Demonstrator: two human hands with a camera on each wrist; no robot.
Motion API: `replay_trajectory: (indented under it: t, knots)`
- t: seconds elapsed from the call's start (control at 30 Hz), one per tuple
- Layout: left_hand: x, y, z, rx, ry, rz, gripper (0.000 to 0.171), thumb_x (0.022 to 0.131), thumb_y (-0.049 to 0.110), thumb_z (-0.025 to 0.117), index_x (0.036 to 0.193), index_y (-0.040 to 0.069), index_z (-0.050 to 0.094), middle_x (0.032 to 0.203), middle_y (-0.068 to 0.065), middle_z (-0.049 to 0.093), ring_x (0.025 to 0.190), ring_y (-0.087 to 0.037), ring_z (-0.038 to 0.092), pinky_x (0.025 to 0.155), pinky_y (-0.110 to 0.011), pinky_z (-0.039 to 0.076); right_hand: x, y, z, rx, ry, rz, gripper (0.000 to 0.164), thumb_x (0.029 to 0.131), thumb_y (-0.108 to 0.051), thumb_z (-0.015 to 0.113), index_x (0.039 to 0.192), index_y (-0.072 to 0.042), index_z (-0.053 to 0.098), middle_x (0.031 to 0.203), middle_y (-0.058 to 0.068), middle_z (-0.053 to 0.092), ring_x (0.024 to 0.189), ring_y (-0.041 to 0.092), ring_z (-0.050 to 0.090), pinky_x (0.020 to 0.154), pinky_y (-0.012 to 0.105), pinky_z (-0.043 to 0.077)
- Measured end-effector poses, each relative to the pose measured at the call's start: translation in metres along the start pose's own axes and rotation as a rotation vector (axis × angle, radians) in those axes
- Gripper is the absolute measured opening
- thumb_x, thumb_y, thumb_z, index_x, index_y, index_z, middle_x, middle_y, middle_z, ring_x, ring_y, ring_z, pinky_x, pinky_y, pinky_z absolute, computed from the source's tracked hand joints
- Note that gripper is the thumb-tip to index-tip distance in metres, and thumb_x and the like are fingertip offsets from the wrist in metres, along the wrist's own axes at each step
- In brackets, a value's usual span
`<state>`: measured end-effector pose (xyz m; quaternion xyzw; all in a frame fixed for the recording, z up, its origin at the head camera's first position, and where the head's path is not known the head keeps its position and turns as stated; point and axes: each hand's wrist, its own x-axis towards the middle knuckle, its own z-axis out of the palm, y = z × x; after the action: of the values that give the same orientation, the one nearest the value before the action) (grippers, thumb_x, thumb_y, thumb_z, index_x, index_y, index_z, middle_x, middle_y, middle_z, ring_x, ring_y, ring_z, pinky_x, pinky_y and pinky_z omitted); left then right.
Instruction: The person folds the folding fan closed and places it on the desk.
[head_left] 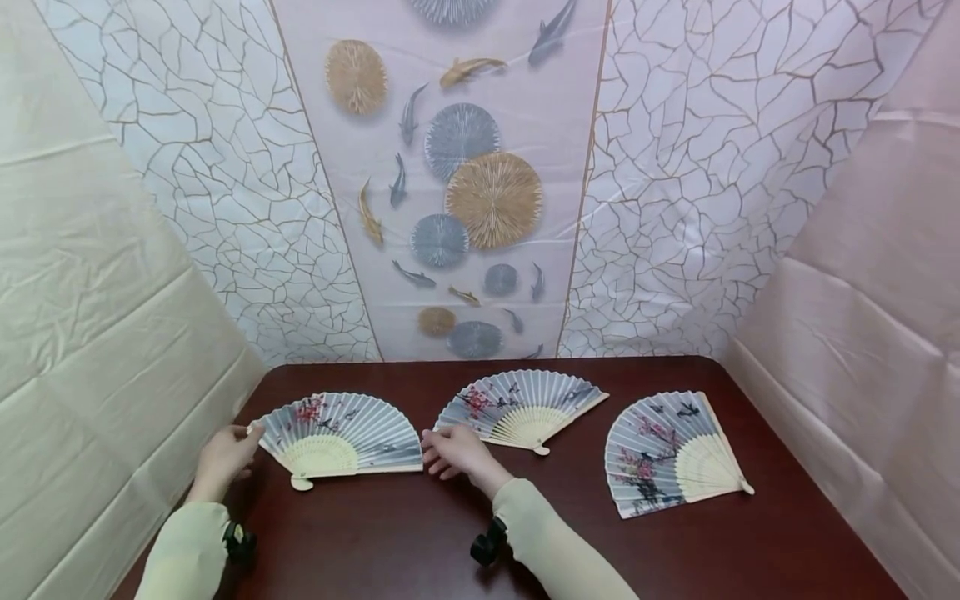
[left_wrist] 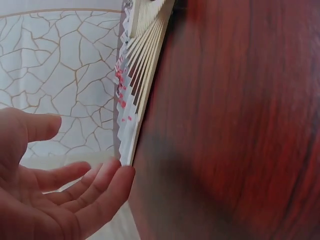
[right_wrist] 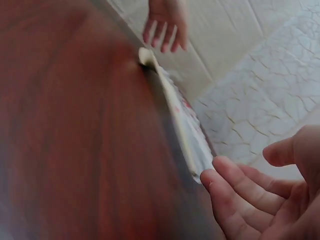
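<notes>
A spread folding fan with red blossoms and pale ribs lies on the dark table between my two hands. At its left end, the fingers of my left hand touch the fan's outer tip, thumb held apart in the left wrist view. My right hand is at the opposite end, its fingertips by the fan's right corner; in the right wrist view they seem to touch it, with the thumb raised away. Behind the right hand lies a second spread fan. Neither hand curls round anything.
A third spread fan lies farther right, turned on its side. The reddish-brown table ends at a patterned cloth backdrop, with pale fabric walls on both sides. Each wrist wears a small black camera.
</notes>
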<state>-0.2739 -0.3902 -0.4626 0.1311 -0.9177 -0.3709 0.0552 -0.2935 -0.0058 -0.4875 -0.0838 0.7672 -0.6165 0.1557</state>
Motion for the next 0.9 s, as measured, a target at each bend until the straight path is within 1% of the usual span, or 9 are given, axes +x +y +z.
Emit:
replay_trajectory:
  t: [0.03, 0.1, 0.17, 0.23, 0.33, 0.47, 0.57, 0.73, 0.9]
  knots:
    - [0.001, 0.0, 0.001, -0.044, -0.015, -0.02, 0.068, 0.105, 0.037, 0.046, 0.134, -0.023, 0.038, 0.11, -0.037, 0.058, 0.076, -0.031, 0.068, 0.064, -0.04, 0.063, -0.001, 0.0, 0.004, 0.013, -0.011, 0.013, 0.037, 0.104, -0.028, 0.057, 0.104, 0.007, 0.07, 0.084, 0.016, 0.074, 0.065, 0.021, 0.069, 0.054, 0.031, 0.06]
    - [0.003, 0.001, 0.004, -0.111, -0.042, -0.051, 0.065, 0.105, 0.035, 0.046, 0.134, -0.023, 0.038, 0.113, -0.038, 0.056, 0.076, -0.025, 0.068, 0.064, -0.038, 0.063, -0.001, 0.0, 0.011, 0.042, -0.032, 0.038, 0.035, 0.104, -0.026, 0.056, 0.103, 0.007, 0.069, 0.084, 0.017, 0.074, 0.065, 0.022, 0.07, 0.054, 0.032, 0.06]
    - [0.005, 0.002, 0.007, -0.15, -0.073, -0.068, 0.065, 0.104, 0.034, 0.045, 0.135, -0.023, 0.037, 0.117, -0.039, 0.053, 0.075, -0.022, 0.068, 0.065, -0.037, 0.064, -0.002, 0.0, 0.018, 0.062, -0.044, 0.063, 0.034, 0.104, -0.024, 0.055, 0.103, 0.007, 0.069, 0.085, 0.018, 0.074, 0.066, 0.024, 0.071, 0.055, 0.032, 0.061]
    - [0.006, 0.003, 0.009, -0.187, -0.098, -0.085, 0.066, 0.104, 0.034, 0.046, 0.134, -0.024, 0.037, 0.116, -0.04, 0.053, 0.073, -0.022, 0.069, 0.065, -0.039, 0.064, -0.003, 0.002, 0.026, 0.086, -0.056, 0.081, 0.033, 0.103, -0.022, 0.054, 0.103, 0.007, 0.069, 0.085, 0.019, 0.074, 0.067, 0.026, 0.073, 0.057, 0.034, 0.062]
    - [0.005, 0.002, 0.013, -0.239, -0.128, -0.109, 0.063, 0.104, 0.033, 0.047, 0.13, -0.024, 0.039, 0.107, -0.037, 0.058, 0.069, -0.022, 0.068, 0.064, -0.039, 0.064, -0.006, 0.005, 0.037, 0.128, -0.077, 0.107, 0.033, 0.102, -0.019, 0.053, 0.103, 0.009, 0.069, 0.086, 0.021, 0.074, 0.07, 0.029, 0.074, 0.06, 0.035, 0.063]
    - [0.003, -0.001, 0.022, -0.3, -0.148, -0.157, 0.053, 0.103, 0.029, 0.048, 0.121, -0.021, 0.045, 0.092, -0.026, 0.064, 0.065, -0.02, 0.067, 0.062, -0.037, 0.063, -0.011, 0.008, 0.047, 0.166, -0.107, 0.152, 0.034, 0.101, -0.019, 0.052, 0.101, 0.01, 0.069, 0.084, 0.023, 0.073, 0.071, 0.03, 0.074, 0.061, 0.035, 0.063]
    - [0.005, -0.002, 0.026, -0.324, -0.143, -0.176, 0.049, 0.102, 0.027, 0.05, 0.116, -0.019, 0.047, 0.085, -0.02, 0.064, 0.062, -0.019, 0.067, 0.06, -0.036, 0.063, -0.012, 0.007, 0.05, 0.158, -0.11, 0.172, 0.035, 0.102, -0.02, 0.052, 0.098, 0.01, 0.069, 0.08, 0.022, 0.072, 0.068, 0.029, 0.073, 0.059, 0.035, 0.063]
    - [0.01, -0.003, 0.028, -0.317, -0.112, -0.193, 0.042, 0.1, 0.023, 0.052, 0.105, -0.018, 0.051, 0.074, -0.016, 0.062, 0.056, -0.016, 0.065, 0.056, -0.032, 0.062, -0.007, 0.006, 0.053, 0.127, -0.105, 0.162, 0.035, 0.103, -0.02, 0.051, 0.095, 0.009, 0.069, 0.074, 0.019, 0.071, 0.064, 0.026, 0.073, 0.057, 0.032, 0.062]
    - [0.013, -0.005, 0.028, -0.332, -0.121, -0.234, 0.023, 0.094, 0.009, 0.053, 0.095, -0.014, 0.051, 0.064, -0.011, 0.06, 0.051, -0.014, 0.064, 0.052, -0.03, 0.061, -0.002, 0.009, 0.055, 0.162, -0.083, 0.187, 0.037, 0.103, -0.02, 0.052, 0.093, 0.011, 0.07, 0.076, 0.022, 0.071, 0.068, 0.03, 0.074, 0.059, 0.036, 0.063]
